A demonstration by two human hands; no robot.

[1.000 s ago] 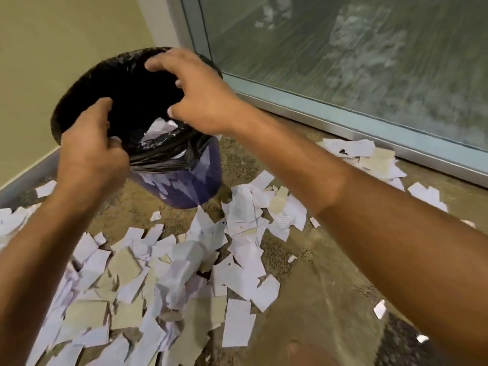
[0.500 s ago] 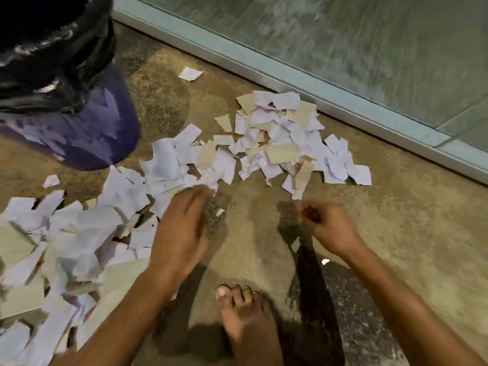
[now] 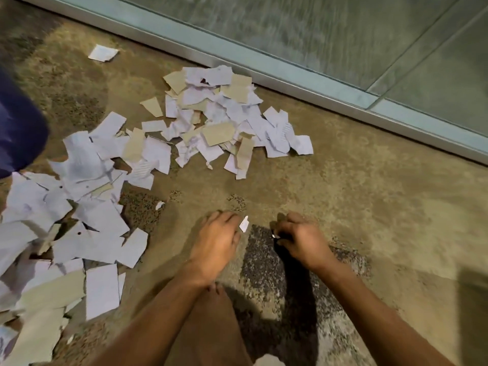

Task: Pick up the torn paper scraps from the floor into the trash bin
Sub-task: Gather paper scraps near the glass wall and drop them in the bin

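1. Down at the near middle of the floor, both hands work close together, low over the speckled patch.
2. Left hand reaches forward, fingers fairly straight, grip relaxed; a small white scrap sits right at its fingertips, standing on edge, long axis tilted up and away.
3. Right hand is curled tight, pinching a tiny white fleck at its thumb side.
4. That small scrap lies between the hands, nearer the left, so the left looks set to take it.
5. Big paper piles wait farther out and to the left; the trash bin shows only as a dark blue side at the left edge.
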